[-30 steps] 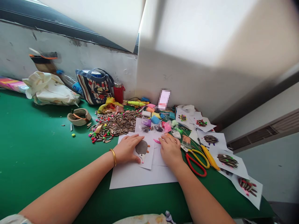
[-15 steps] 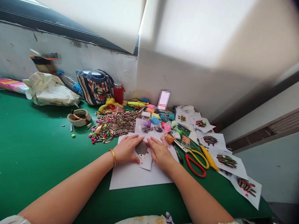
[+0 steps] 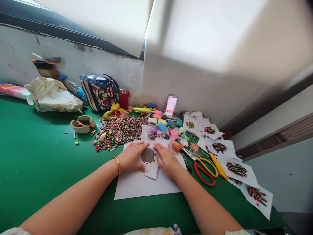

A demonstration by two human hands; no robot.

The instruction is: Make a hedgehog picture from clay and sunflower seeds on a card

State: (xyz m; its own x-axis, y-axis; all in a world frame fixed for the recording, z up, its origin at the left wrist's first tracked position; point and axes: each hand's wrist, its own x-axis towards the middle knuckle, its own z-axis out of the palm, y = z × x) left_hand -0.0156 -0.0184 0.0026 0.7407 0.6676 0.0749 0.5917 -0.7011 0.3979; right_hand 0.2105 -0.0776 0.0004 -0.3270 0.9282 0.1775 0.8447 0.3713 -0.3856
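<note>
A small white paper card lies on larger white sheets in front of me. On it is a hedgehog figure with a flat grey clay body, a white face with a pink nose, and small brown feet. My left hand rests flat along the card's left side, fingers stretched forward and thumb by the face. From the right, my right hand lies with extended fingers near the feet. Both hands are open and hold nothing.
Striped sunflower seeds and coloured beads lie behind my left hand. Bagged clay is further back. To the right are scissors, a yellow utility knife and finished hedgehog cards. A tape roll sits left.
My hands have shifted very slightly apart at the fingertips, so more of the grey body shows. The card stays in nearly the same place.
</note>
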